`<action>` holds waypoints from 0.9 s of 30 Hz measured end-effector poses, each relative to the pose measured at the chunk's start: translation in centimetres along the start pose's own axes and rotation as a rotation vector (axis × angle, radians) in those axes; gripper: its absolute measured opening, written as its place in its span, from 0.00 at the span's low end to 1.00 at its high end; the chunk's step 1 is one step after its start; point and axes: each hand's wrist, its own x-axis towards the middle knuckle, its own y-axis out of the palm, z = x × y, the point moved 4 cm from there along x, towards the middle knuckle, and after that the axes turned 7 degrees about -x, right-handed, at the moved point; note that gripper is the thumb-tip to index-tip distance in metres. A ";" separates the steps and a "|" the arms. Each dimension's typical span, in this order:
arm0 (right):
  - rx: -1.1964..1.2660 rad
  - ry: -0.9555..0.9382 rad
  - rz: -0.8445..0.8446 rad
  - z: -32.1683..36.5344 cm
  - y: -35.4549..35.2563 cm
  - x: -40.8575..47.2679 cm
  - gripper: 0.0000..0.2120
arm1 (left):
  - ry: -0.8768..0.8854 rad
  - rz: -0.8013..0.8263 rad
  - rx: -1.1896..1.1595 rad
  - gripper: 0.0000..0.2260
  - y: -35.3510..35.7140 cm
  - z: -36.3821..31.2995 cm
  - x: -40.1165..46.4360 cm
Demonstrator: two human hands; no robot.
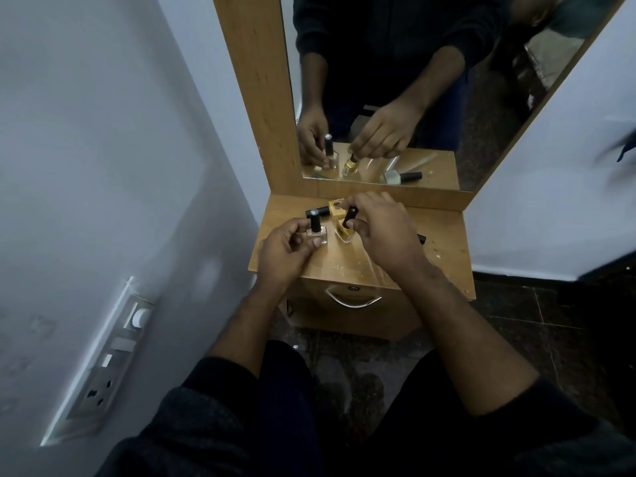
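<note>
On a small wooden dressing table (444, 259), my left hand (285, 256) pinches the base of an upright pale nail polish bottle (316, 228) with a black cap. My right hand (382, 232) holds the black cap of a gold nail polish bottle (344, 234), which leans tilted on the tabletop. Behind them lies another gold bottle (335, 208) on its side, its black cap pointing left. A dark object (421, 238) peeks out from behind my right hand.
A wood-framed mirror (395, 98) rises at the table's back and reflects the hands and bottles. The table has a drawer with a metal handle (352, 301). A white wall with a switch panel (103, 366) is at left. Dark tiled floor (533, 321) lies around.
</note>
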 end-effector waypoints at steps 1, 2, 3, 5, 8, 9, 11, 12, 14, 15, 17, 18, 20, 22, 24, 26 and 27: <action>0.005 -0.006 0.008 0.1 0.0 0.1 0.14 | -0.002 -0.016 0.016 0.26 0.0 0.1 0.0; 0.006 -0.011 0.016 0.1 0.1 0.1 0.15 | -0.004 -0.034 0.047 0.25 0.0 0.2 -0.1; 0.007 -0.015 0.023 0.2 0.2 0.2 0.17 | 0.001 -0.046 0.091 0.24 0.0 0.3 -0.1; 0.013 -0.023 0.043 0.3 0.4 0.3 0.19 | 0.017 -0.052 0.157 0.21 -0.1 0.4 -0.2; 0.035 -0.026 0.073 0.3 0.6 0.2 0.20 | 0.020 -0.052 0.158 0.21 -0.2 0.2 -0.3; 0.039 -0.030 0.081 0.2 0.6 0.2 0.20 | 0.019 -0.052 0.148 0.21 -0.2 0.0 -0.4; 0.022 -0.042 0.099 0.3 0.4 0.0 0.22 | 0.025 -0.053 0.118 0.22 -0.2 -0.2 -0.6; 0.011 -0.044 0.111 0.2 0.4 -0.2 0.24 | 0.026 -0.056 0.102 0.22 -0.2 -0.4 -0.7; 0.015 -0.032 0.107 -0.2 0.1 -0.7 0.26 | 0.037 -0.073 0.072 0.24 -0.2 -0.7 -0.8; 0.027 -0.015 0.084 -0.6 -0.1 -1.0 0.26 | 0.047 -0.088 0.058 0.25 -0.3 -0.9 -0.9; 0.049 0.045 -0.006 -2.0 -0.7 -1.7 0.23 | 0.051 -0.132 0.049 0.26 -0.7 -0.7 -1.3; 0.047 0.085 -0.051 -2.9 -1.1 -2.0 0.20 | 0.038 -0.160 0.053 0.27 -0.8 -0.5 -1.6; -0.006 0.161 -0.090 -4.7 -1.6 -2.4 0.15 | 0.013 -0.212 0.056 0.27 -1.1 -0.2 -2.6; -0.094 0.212 -0.065 -6.4 -2.0 -2.8 0.13 | 0.043 -0.244 0.067 0.24 -0.7 -0.5 -3.7; -0.141 0.233 -0.024 -7.8 -2.2 -3.1 0.13 | 0.079 -0.242 0.082 0.20 -0.1 -1.1 -4.7; -0.132 0.240 0.008 -8.8 -2.5 -3.5 0.12 | 0.103 -0.218 0.098 0.17 0.7 -1.7 -5.4; -0.129 0.238 0.025 -9.0 -2.4 -3.6 0.12 | 0.115 -0.205 0.106 0.17 1.1 -1.9 -5.7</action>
